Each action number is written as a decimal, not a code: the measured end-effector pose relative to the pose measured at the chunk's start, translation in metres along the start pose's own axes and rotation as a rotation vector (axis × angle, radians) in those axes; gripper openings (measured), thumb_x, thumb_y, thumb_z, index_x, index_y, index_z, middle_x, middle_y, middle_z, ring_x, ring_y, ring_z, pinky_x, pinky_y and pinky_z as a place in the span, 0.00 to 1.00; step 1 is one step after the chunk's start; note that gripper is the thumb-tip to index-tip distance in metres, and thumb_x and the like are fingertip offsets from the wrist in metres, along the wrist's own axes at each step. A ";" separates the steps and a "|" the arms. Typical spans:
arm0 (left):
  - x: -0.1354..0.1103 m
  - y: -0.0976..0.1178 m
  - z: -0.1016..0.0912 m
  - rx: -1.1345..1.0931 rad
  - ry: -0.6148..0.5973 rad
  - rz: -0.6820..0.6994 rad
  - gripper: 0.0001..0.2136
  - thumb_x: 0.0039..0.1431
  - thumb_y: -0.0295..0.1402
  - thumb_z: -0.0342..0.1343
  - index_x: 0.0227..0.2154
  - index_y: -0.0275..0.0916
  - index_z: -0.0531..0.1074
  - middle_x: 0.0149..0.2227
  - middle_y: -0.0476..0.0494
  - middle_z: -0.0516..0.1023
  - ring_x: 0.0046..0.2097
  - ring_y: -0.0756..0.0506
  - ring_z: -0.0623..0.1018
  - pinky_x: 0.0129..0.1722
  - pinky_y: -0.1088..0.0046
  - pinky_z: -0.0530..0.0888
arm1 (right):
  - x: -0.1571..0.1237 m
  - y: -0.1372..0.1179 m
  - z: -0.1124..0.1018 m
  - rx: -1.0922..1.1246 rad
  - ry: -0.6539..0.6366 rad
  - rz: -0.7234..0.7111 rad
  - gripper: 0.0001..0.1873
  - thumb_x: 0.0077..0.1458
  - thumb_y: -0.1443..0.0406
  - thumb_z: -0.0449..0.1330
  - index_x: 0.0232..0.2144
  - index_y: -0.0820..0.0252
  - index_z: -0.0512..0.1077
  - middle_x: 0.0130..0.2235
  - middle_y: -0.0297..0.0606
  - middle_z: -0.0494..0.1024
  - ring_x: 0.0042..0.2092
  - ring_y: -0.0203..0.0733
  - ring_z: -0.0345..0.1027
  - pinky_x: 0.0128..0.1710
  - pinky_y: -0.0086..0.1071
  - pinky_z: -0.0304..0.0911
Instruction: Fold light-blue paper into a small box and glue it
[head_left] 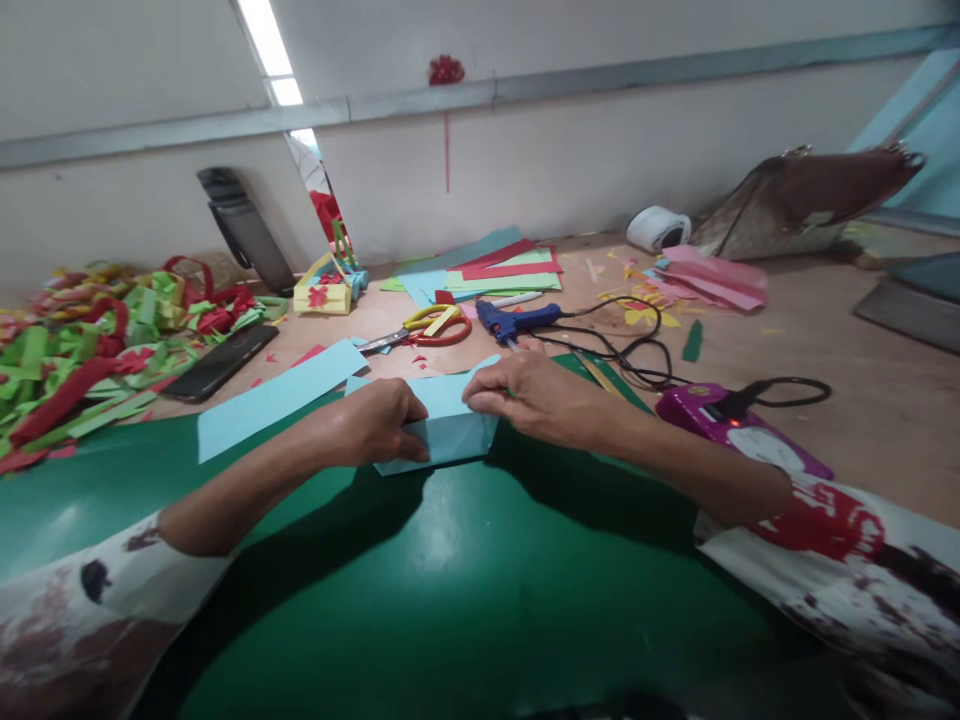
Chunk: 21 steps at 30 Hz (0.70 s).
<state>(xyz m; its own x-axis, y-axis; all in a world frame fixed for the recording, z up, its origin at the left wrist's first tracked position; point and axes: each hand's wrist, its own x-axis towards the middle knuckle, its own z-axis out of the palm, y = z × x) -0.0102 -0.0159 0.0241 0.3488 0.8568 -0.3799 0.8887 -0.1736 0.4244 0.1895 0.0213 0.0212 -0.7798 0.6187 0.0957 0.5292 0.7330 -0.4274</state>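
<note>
A folded piece of light blue paper stands on the green mat, with a raised side facing me. My left hand pinches its left part between thumb and fingers. At the far right corner my right hand grips the paper's edge with thumb and forefinger. Just beyond the right hand lies a blue glue gun, its nozzle pointing left. Yellow and red scissors rest behind the paper. To the left is a flat light blue strip.
A black phone and a heap of coloured paper strips lie left, near a grey bottle. A small yellow paper basket stands behind. At right are a purple power strip, looped cable, pink paper and a handbag.
</note>
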 end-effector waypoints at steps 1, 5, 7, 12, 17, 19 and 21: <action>0.000 0.000 0.000 -0.002 -0.005 0.000 0.08 0.45 0.33 0.55 0.16 0.37 0.65 0.15 0.55 0.62 0.20 0.53 0.62 0.18 0.79 0.56 | 0.000 -0.001 0.000 0.012 -0.007 0.007 0.09 0.55 0.66 0.54 0.29 0.61 0.74 0.30 0.34 0.76 0.35 0.38 0.66 0.50 0.45 0.43; 0.002 0.004 -0.001 0.032 -0.029 0.009 0.06 0.44 0.33 0.55 0.18 0.37 0.67 0.15 0.54 0.63 0.21 0.52 0.64 0.19 0.78 0.56 | 0.002 -0.006 0.003 0.004 -0.097 0.070 0.07 0.48 0.70 0.59 0.32 0.59 0.75 0.30 0.34 0.77 0.36 0.40 0.67 0.51 0.45 0.42; 0.004 0.008 -0.001 0.064 -0.020 0.033 0.05 0.43 0.33 0.55 0.20 0.37 0.70 0.16 0.55 0.64 0.21 0.52 0.64 0.20 0.77 0.56 | 0.003 -0.009 0.004 -0.031 -0.139 0.075 0.08 0.48 0.72 0.59 0.31 0.60 0.75 0.28 0.34 0.76 0.35 0.40 0.67 0.50 0.42 0.45; 0.016 0.021 0.003 0.129 0.066 0.120 0.04 0.42 0.30 0.55 0.22 0.36 0.73 0.15 0.56 0.55 0.20 0.53 0.58 0.20 0.76 0.53 | 0.005 -0.011 0.003 -0.107 -0.173 0.068 0.05 0.47 0.70 0.59 0.30 0.62 0.74 0.28 0.35 0.75 0.33 0.39 0.66 0.41 0.34 0.52; 0.021 0.020 0.008 0.068 0.004 0.135 0.07 0.44 0.32 0.54 0.23 0.36 0.75 0.15 0.54 0.58 0.20 0.53 0.58 0.20 0.78 0.54 | 0.005 -0.008 0.004 -0.134 -0.270 0.083 0.04 0.42 0.65 0.63 0.24 0.61 0.73 0.21 0.30 0.72 0.30 0.38 0.65 0.44 0.38 0.50; 0.020 0.018 0.009 0.057 -0.010 0.130 0.08 0.45 0.32 0.54 0.24 0.35 0.76 0.16 0.54 0.60 0.21 0.53 0.59 0.19 0.78 0.55 | 0.006 -0.007 0.005 -0.161 -0.309 0.098 0.05 0.41 0.65 0.64 0.22 0.61 0.73 0.18 0.30 0.70 0.29 0.38 0.66 0.44 0.38 0.50; 0.020 0.018 0.009 0.061 -0.009 0.126 0.08 0.45 0.32 0.54 0.25 0.35 0.76 0.16 0.53 0.61 0.21 0.53 0.60 0.20 0.79 0.55 | 0.008 -0.008 0.006 -0.187 -0.331 0.107 0.05 0.40 0.64 0.64 0.21 0.61 0.73 0.17 0.30 0.69 0.29 0.39 0.66 0.44 0.39 0.51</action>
<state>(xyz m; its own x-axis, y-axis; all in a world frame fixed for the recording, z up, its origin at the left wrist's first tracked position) 0.0154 -0.0064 0.0170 0.4615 0.8217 -0.3343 0.8539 -0.3094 0.4184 0.1776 0.0186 0.0200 -0.7667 0.5919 -0.2486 0.6410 0.7273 -0.2452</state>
